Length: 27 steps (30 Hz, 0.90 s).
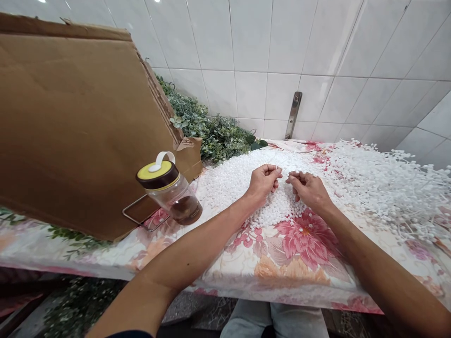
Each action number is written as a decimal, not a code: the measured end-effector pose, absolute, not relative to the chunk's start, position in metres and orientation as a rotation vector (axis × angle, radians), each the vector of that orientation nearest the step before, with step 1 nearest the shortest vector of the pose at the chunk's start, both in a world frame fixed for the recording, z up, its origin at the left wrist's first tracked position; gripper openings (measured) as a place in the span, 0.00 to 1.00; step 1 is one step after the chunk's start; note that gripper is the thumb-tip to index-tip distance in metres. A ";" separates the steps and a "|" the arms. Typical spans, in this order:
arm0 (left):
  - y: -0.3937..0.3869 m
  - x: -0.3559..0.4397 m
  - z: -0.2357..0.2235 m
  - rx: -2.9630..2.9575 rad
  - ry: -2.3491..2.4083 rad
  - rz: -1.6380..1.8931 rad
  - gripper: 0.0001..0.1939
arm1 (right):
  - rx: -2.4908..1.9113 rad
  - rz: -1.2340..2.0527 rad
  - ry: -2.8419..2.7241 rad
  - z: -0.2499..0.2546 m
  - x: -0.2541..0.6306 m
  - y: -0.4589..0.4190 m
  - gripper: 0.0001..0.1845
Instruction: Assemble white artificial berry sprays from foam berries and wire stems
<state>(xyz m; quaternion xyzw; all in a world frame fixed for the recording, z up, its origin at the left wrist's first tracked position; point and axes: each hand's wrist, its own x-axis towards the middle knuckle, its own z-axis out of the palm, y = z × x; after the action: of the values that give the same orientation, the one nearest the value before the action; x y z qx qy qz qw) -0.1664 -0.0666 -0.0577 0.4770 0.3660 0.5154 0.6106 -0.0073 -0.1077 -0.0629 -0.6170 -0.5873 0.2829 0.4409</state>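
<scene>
Wall of glossy white tiles (250, 37) rises beyond my fingers (274, 174), cut off above and to both sides. Beneath them spreads a white cloth printed with pink and orange flowers (310, 241), much of it hidden. A big brown cardboard box (70, 122) stands well to their left, tilted and cropped by the frame; I can't see inside. Grey-green leafy sprigs (225, 136) are bunched beyond my fingers and leftward, partly behind the box. To the right lies a tangled heap of white stems with small knobbed ends (384, 183), too dense to tell one from another. Directly under my fingers is a spread pile of small round white beads (229, 183), its middle partly covered by my hands. My left hand (262, 184) pinches a thin white sliver (276, 166), blurred against the pile. My right hand (310, 191), just beside it, has thumb and fingertips drawn together; I cannot tell whether anything sits between them. Nearer the box, left of my fingers, leans a clear jar with a yellow-and-brown lid (172, 190), dark contents low inside, overlapping a bent metal wire loop (132, 206).
</scene>
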 end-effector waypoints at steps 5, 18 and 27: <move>-0.064 -0.165 -0.063 1.164 0.886 1.206 0.08 | -1.406 0.807 -1.419 -0.062 -0.010 -0.110 0.22; -0.069 -0.164 -0.060 1.169 0.813 1.125 0.09 | -1.452 0.680 -1.388 -0.063 -0.005 -0.106 0.12; -0.069 -0.164 -0.061 1.141 0.791 1.089 0.08 | -1.360 0.746 -1.367 -0.067 -0.004 -0.104 0.10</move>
<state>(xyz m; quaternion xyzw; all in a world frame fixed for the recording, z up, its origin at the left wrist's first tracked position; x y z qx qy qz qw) -0.1636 -0.0687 -0.0612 0.4993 0.3463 0.4765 0.6353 -0.0043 -0.1038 -0.0665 -0.5652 -0.5681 0.3099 0.5116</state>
